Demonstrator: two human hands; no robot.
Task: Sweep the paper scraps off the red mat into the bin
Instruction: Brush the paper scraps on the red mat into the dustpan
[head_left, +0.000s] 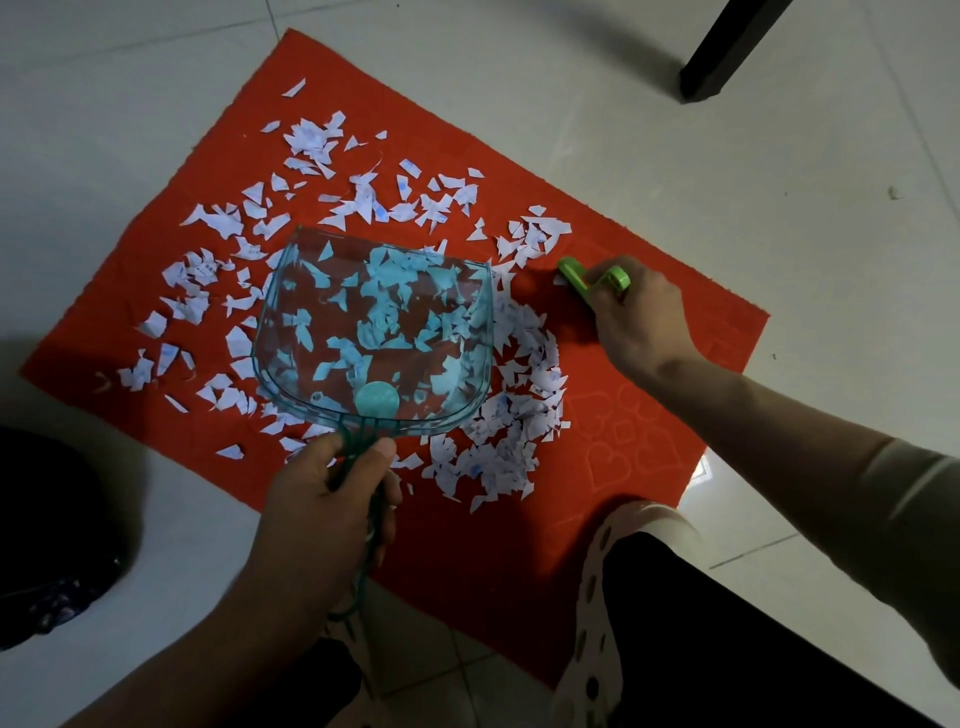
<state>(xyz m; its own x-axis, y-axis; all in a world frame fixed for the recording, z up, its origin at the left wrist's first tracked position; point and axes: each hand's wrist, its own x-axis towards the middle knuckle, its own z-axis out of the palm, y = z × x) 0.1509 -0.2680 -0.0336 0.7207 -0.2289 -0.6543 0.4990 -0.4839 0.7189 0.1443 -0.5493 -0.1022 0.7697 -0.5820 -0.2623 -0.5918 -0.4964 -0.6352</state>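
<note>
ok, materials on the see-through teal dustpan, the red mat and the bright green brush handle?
See-through teal dustpan: looks like hard clear-tinted plastic, glossy; the scraps show through it and its rim is moulded. Red mat: seems a thin felt or short-pile textile, matte, with heart shapes pressed in. Bright green brush handle: likely smooth moulded plastic; the right hand hides most of it.

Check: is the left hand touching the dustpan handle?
Touching. The head view shows the left hand wrapped around the teal dustpan handle, thumb and fingers closed on it.
</note>
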